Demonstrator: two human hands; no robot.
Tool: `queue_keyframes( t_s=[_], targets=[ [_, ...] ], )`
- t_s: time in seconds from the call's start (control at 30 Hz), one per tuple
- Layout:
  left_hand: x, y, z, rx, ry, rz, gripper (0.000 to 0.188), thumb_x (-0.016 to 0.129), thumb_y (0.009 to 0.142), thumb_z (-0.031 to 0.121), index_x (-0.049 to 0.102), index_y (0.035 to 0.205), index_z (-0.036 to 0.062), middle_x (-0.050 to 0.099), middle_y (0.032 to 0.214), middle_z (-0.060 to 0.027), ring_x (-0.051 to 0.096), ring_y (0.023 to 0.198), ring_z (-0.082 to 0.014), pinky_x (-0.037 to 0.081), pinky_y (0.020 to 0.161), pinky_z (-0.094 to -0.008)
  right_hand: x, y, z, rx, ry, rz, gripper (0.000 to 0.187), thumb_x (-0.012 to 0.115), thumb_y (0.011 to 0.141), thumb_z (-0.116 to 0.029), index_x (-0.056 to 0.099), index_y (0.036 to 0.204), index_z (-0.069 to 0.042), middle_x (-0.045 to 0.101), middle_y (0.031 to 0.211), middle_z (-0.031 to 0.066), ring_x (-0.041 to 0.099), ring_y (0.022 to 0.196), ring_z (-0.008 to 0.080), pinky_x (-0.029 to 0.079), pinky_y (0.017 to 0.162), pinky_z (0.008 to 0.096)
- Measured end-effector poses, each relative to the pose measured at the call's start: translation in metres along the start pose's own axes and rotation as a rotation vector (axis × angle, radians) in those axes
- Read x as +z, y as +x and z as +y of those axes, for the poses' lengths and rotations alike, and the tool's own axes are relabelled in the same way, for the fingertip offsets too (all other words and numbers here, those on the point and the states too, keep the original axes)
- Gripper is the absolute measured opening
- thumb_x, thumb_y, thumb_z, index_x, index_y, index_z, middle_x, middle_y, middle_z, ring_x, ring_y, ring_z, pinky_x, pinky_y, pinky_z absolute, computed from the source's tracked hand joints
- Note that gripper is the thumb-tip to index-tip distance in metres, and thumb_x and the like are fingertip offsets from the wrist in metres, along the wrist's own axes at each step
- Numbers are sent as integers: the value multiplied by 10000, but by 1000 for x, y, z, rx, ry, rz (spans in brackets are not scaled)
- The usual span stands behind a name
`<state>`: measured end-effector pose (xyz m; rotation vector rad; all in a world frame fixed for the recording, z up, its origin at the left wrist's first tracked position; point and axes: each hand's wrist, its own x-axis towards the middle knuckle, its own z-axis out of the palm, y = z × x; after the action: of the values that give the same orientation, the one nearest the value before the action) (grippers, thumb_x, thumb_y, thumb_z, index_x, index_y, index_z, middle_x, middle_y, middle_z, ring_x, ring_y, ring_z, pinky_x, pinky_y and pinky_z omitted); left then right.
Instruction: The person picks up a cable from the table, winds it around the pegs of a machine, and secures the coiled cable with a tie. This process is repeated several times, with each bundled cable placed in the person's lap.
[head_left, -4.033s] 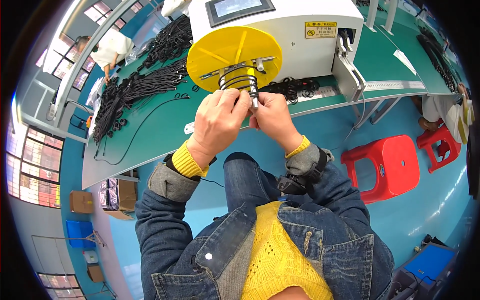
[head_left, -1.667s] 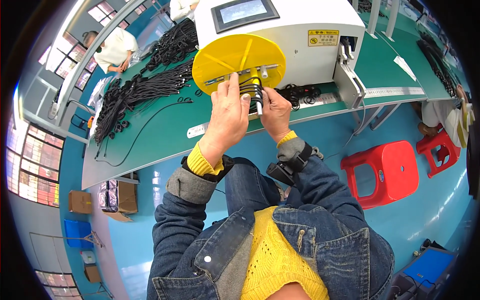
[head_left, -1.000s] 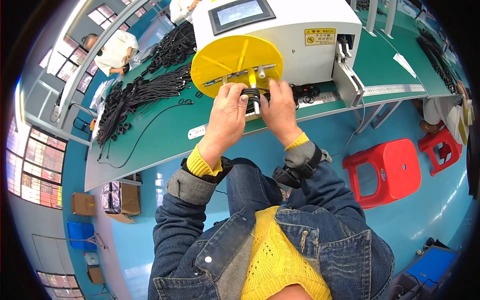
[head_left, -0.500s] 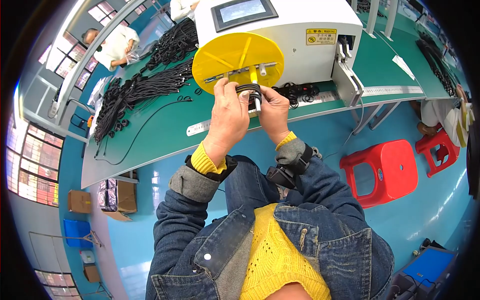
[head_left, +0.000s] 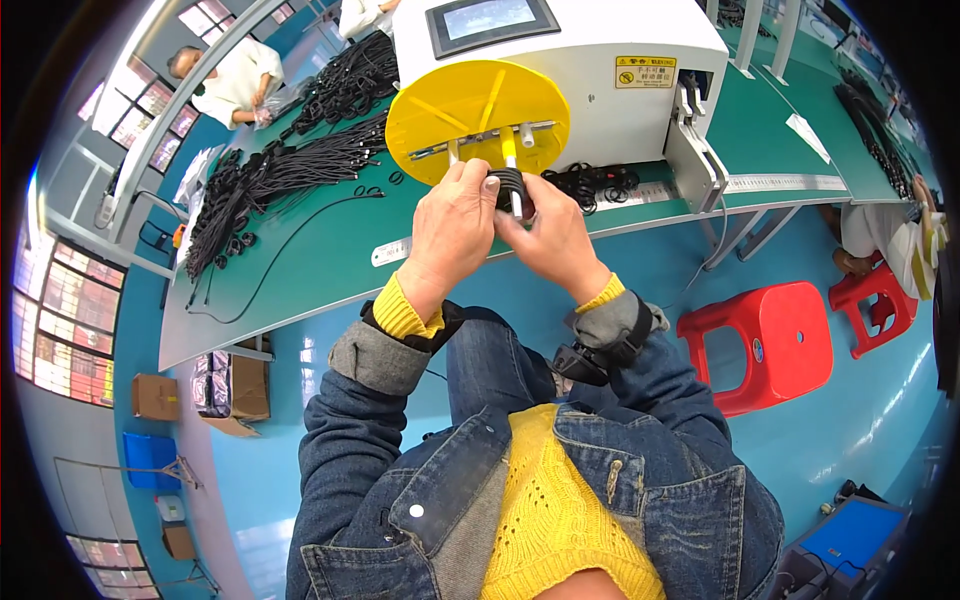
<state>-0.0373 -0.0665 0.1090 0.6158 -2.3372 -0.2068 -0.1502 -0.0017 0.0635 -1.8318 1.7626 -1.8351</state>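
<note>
A coiled black cable point(head_left: 509, 183) sits at the pegs of the yellow disc point(head_left: 478, 105) on the white machine point(head_left: 625, 110). Closed round its left side is my left hand point(head_left: 455, 222), with thumb and fingers pressed on the loops. On the coil's right side, my right hand point(head_left: 556, 232) grips it with the thumb below. A pale peg end shows through the loops. My fingers hide part of the coil, and I cannot tell whether it is still seated fully on the pegs.
Bundles of black cables point(head_left: 270, 185) cover the left of the green table point(head_left: 330, 270). A steel ruler point(head_left: 390, 252) lies along its front edge, and more black cables point(head_left: 592, 186) lie right of the disc. A red stool point(head_left: 765, 345) stands at right. A person point(head_left: 240, 85) works at far left.
My right hand has turned and moved in closer, its thumb now under the coil. The left hand has shifted slightly, and the loops look more tightly gathered.
</note>
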Motion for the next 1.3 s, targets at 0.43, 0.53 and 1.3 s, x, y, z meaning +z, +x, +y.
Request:
queue_keyframes(
  t_s=[0.43,0.53,1.3],
  targets=[
    [-4,-82,31,-179,-158,-88,152,472,880,168,479,882,16,545,787,-145,556,680,-352,431,567,-400,10,-70,-15,217,180,31,100,512,807,-108,495,848,-19,541,662,209,541,641,415,415,518,407],
    [6,-86,3,-378,-412,-270,184,501,868,183,494,935,12,567,812,-122,586,707,-315,450,566,-376,9,-74,2,184,180,-182,83,487,813,-99,497,831,-19,546,664,204,537,639,411,417,535,410],
    [44,-124,-16,-946,-1141,-1112,152,596,774,163,571,814,18,576,612,-44,536,463,-82,415,402,-209,12,-119,27,168,130,-540,114,548,707,-69,544,804,-10,599,700,184,589,673,368,467,574,404]
  ],
)
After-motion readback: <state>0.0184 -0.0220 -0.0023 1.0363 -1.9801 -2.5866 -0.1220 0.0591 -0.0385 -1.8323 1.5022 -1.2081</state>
